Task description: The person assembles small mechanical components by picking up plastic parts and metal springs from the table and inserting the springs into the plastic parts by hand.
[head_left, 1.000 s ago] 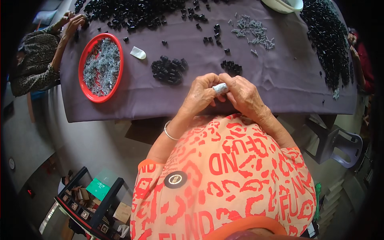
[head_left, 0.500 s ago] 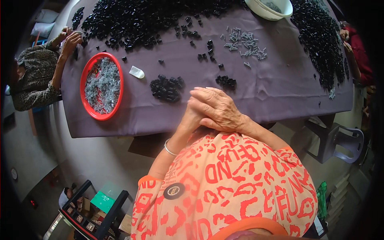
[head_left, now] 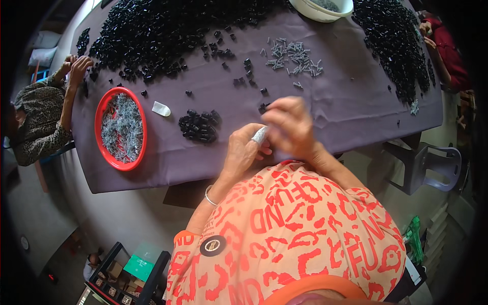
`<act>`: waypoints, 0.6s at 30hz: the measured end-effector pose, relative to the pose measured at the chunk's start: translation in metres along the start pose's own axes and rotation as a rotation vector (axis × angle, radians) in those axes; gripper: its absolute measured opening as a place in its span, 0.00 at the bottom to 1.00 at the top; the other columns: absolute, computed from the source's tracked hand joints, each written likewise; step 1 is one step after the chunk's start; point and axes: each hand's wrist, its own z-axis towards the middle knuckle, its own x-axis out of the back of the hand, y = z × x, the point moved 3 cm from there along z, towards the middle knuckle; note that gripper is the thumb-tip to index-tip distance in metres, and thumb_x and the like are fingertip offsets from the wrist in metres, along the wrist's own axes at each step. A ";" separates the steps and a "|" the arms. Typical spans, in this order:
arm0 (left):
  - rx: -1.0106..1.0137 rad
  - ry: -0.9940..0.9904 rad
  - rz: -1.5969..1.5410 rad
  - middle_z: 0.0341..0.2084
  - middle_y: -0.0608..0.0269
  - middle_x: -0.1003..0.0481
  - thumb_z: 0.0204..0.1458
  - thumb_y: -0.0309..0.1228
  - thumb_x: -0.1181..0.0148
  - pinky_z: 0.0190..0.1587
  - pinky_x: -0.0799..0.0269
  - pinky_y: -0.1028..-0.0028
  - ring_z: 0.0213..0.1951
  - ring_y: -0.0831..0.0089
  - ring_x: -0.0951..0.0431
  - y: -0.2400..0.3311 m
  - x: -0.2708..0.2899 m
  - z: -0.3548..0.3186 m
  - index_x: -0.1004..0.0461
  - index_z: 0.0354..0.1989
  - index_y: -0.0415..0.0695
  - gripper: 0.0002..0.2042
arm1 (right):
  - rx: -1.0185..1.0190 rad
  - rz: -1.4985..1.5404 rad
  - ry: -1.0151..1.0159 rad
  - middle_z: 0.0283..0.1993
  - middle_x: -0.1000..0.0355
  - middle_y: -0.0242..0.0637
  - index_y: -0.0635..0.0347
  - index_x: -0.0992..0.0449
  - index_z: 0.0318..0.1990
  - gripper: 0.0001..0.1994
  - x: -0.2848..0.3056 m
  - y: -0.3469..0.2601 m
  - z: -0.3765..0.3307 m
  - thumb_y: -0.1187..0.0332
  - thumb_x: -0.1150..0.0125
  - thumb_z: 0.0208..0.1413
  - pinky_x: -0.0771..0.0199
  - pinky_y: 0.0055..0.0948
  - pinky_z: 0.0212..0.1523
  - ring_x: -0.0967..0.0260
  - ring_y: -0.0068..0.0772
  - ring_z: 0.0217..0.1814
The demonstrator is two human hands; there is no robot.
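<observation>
My left hand (head_left: 243, 152) is curled at the near edge of the purple-covered table (head_left: 356, 101), its fingers closed on a small pale grey piece (head_left: 260, 134). My right hand (head_left: 290, 127) is raised just right of it, fingers bent and blurred, over a few black pieces (head_left: 263, 107); what it holds, if anything, is hidden. A small heap of black pieces (head_left: 199, 125) lies left of my hands. Farther out lies a scatter of grey screws (head_left: 295, 55).
A red bowl (head_left: 101, 109) of grey metal parts stands at the left, a white cap (head_left: 161, 108) beside it. Large heaps of black parts (head_left: 168, 30) cover the far side and right edge (head_left: 396, 46). A white bowl (head_left: 320, 9) stands far back. One person sits left (head_left: 40, 117), another right (head_left: 447, 56).
My hands were clasped together at the table edge; now the right hand has lifted and reached toward the black pieces, and the pale piece shows in my left fingers.
</observation>
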 end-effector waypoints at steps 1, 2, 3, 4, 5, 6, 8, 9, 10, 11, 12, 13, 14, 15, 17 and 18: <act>0.148 0.035 -0.059 0.24 0.59 0.24 0.48 0.27 0.45 0.29 0.29 0.71 0.26 0.72 0.22 0.007 0.001 -0.004 0.27 0.39 0.36 0.11 | -0.084 -0.165 0.070 0.39 0.31 0.39 0.58 0.24 0.35 0.11 0.010 0.017 -0.002 0.75 0.35 0.41 0.33 0.34 0.44 0.34 0.39 0.42; 0.293 0.058 -0.118 0.22 0.59 0.24 0.48 0.25 0.45 0.26 0.29 0.73 0.23 0.74 0.23 0.014 0.000 -0.007 0.26 0.39 0.36 0.10 | -0.138 -0.297 0.075 0.37 0.31 0.37 0.57 0.24 0.35 0.10 0.022 0.032 0.002 0.75 0.35 0.41 0.33 0.33 0.43 0.35 0.38 0.40; 0.209 0.126 0.007 0.22 0.58 0.24 0.49 0.22 0.46 0.24 0.29 0.74 0.21 0.76 0.23 0.023 0.003 -0.010 0.25 0.38 0.37 0.08 | -0.190 -0.422 0.079 0.35 0.32 0.35 0.57 0.24 0.34 0.09 0.031 0.047 0.005 0.75 0.35 0.42 0.34 0.33 0.41 0.35 0.37 0.39; 0.209 0.127 0.012 0.22 0.58 0.24 0.49 0.22 0.46 0.24 0.29 0.74 0.21 0.76 0.23 0.023 0.008 -0.012 0.25 0.38 0.37 0.08 | -0.191 -0.419 0.083 0.35 0.32 0.35 0.57 0.24 0.34 0.09 0.035 0.055 0.005 0.75 0.35 0.42 0.34 0.33 0.41 0.35 0.37 0.39; 0.098 0.220 0.148 0.21 0.58 0.24 0.49 0.22 0.46 0.24 0.29 0.74 0.21 0.75 0.23 0.028 0.019 -0.011 0.25 0.38 0.37 0.08 | -0.181 -0.453 0.037 0.34 0.33 0.33 0.56 0.25 0.33 0.09 0.039 0.064 0.005 0.74 0.35 0.42 0.35 0.33 0.41 0.35 0.36 0.38; -0.013 0.317 0.287 0.20 0.57 0.25 0.50 0.23 0.45 0.25 0.29 0.73 0.21 0.74 0.23 0.034 0.031 -0.012 0.25 0.37 0.38 0.07 | -0.168 -0.480 -0.009 0.32 0.33 0.32 0.55 0.25 0.32 0.08 0.039 0.068 0.007 0.73 0.34 0.42 0.35 0.34 0.40 0.36 0.35 0.37; -0.021 0.434 0.471 0.18 0.56 0.25 0.49 0.23 0.43 0.25 0.30 0.72 0.20 0.72 0.24 0.044 0.049 -0.015 0.25 0.36 0.39 0.06 | -0.148 -0.502 -0.052 0.33 0.33 0.30 0.55 0.25 0.31 0.07 0.038 0.070 0.011 0.73 0.35 0.43 0.36 0.33 0.41 0.35 0.34 0.38; -0.079 0.473 0.554 0.17 0.55 0.26 0.48 0.23 0.42 0.24 0.30 0.70 0.18 0.70 0.25 0.043 0.059 -0.014 0.25 0.36 0.39 0.07 | -0.134 -0.521 -0.078 0.33 0.33 0.30 0.55 0.26 0.31 0.06 0.036 0.070 0.013 0.74 0.36 0.44 0.36 0.33 0.41 0.35 0.33 0.38; 0.004 0.473 0.581 0.18 0.56 0.26 0.47 0.23 0.41 0.26 0.31 0.69 0.19 0.68 0.26 0.046 0.065 -0.014 0.25 0.37 0.39 0.08 | -0.120 -0.541 -0.104 0.33 0.32 0.30 0.55 0.26 0.32 0.06 0.035 0.071 0.015 0.74 0.37 0.45 0.36 0.33 0.41 0.34 0.33 0.39; -0.071 0.521 0.676 0.19 0.56 0.27 0.47 0.24 0.40 0.28 0.31 0.68 0.21 0.67 0.26 0.046 0.071 -0.015 0.25 0.37 0.39 0.08 | -0.118 -0.536 -0.102 0.33 0.32 0.30 0.55 0.26 0.32 0.06 0.034 0.072 0.015 0.74 0.37 0.45 0.36 0.33 0.41 0.34 0.33 0.39; -0.148 0.567 0.770 0.19 0.57 0.28 0.47 0.24 0.40 0.29 0.31 0.67 0.23 0.65 0.26 0.046 0.074 -0.015 0.25 0.38 0.40 0.09 | -0.133 -0.499 -0.085 0.33 0.31 0.30 0.55 0.26 0.32 0.06 0.035 0.075 0.014 0.74 0.38 0.45 0.36 0.33 0.40 0.34 0.33 0.39; -0.149 0.567 0.774 0.19 0.57 0.28 0.47 0.24 0.40 0.29 0.31 0.67 0.23 0.65 0.26 0.047 0.074 -0.013 0.25 0.38 0.40 0.09 | -0.150 -0.462 -0.069 0.33 0.31 0.30 0.55 0.26 0.32 0.06 0.036 0.078 0.013 0.75 0.39 0.46 0.36 0.33 0.40 0.33 0.32 0.40; -0.172 0.614 0.754 0.21 0.57 0.28 0.46 0.23 0.39 0.30 0.31 0.67 0.24 0.64 0.27 0.050 0.074 -0.013 0.25 0.38 0.40 0.09 | -0.151 -0.459 -0.067 0.33 0.31 0.30 0.55 0.26 0.32 0.06 0.037 0.079 0.011 0.75 0.39 0.46 0.36 0.33 0.40 0.33 0.32 0.40; -0.195 0.660 0.732 0.22 0.57 0.28 0.45 0.23 0.39 0.31 0.31 0.66 0.25 0.63 0.27 0.052 0.074 -0.012 0.25 0.38 0.40 0.10 | -0.154 -0.473 -0.021 0.33 0.30 0.30 0.55 0.26 0.33 0.06 0.038 0.081 0.009 0.75 0.39 0.46 0.36 0.33 0.39 0.33 0.33 0.40; -0.242 0.619 0.760 0.23 0.57 0.28 0.45 0.23 0.39 0.31 0.31 0.66 0.25 0.63 0.26 0.052 0.064 -0.007 0.25 0.37 0.41 0.09 | -0.157 -0.483 0.027 0.33 0.30 0.31 0.55 0.26 0.33 0.06 0.038 0.080 0.008 0.75 0.39 0.46 0.36 0.32 0.39 0.32 0.33 0.40; -0.289 0.580 0.783 0.24 0.57 0.28 0.45 0.23 0.38 0.30 0.30 0.66 0.25 0.62 0.26 0.053 0.056 -0.003 0.25 0.36 0.42 0.09 | -0.159 -0.452 0.034 0.33 0.30 0.31 0.54 0.26 0.33 0.06 0.037 0.077 0.010 0.74 0.39 0.46 0.37 0.32 0.39 0.32 0.33 0.40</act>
